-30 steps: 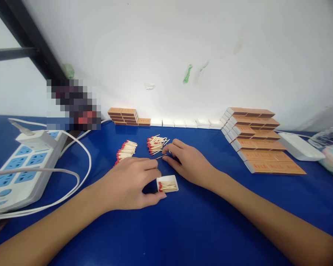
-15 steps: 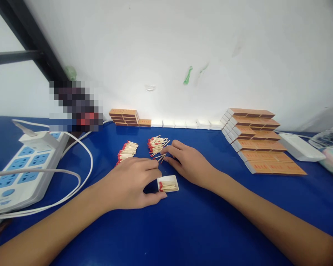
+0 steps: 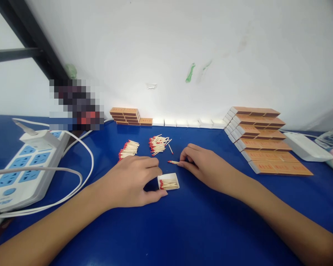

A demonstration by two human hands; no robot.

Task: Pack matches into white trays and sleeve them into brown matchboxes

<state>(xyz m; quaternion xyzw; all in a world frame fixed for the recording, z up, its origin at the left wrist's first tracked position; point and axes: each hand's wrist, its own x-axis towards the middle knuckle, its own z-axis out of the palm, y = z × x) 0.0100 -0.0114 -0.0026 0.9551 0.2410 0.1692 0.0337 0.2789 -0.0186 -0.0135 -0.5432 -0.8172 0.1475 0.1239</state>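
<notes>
A white matchbox tray [image 3: 175,178] lies open side up on the blue table, with several red-headed matches [image 3: 168,184] in it. My left hand [image 3: 134,181] is closed about the tray's left end, thumb along the near edge and index finger at the far corner. Just beyond the tray, my right hand [image 3: 201,166] pinches a few matches [image 3: 173,162] between thumb and forefinger, heads pointing left. A pile of loose matches [image 3: 157,145] and a single stray match [image 3: 170,149] lie past my hands. Another pile [image 3: 129,148] sits behind my left hand, partly covered by it.
Orange matchboxes [image 3: 266,147] stand stacked in steps at the right, and a smaller stack [image 3: 124,115] is at the back left. White trays [image 3: 182,123] line the wall between them. A power strip [image 3: 24,166] with white cables [image 3: 92,159] occupies the left; a white device [image 3: 308,147] lies far right.
My right hand has drawn back from the middle pile toward the right, bringing a few pinched matches. One match now lies apart beside the pile. My left hand stays at the tray.
</notes>
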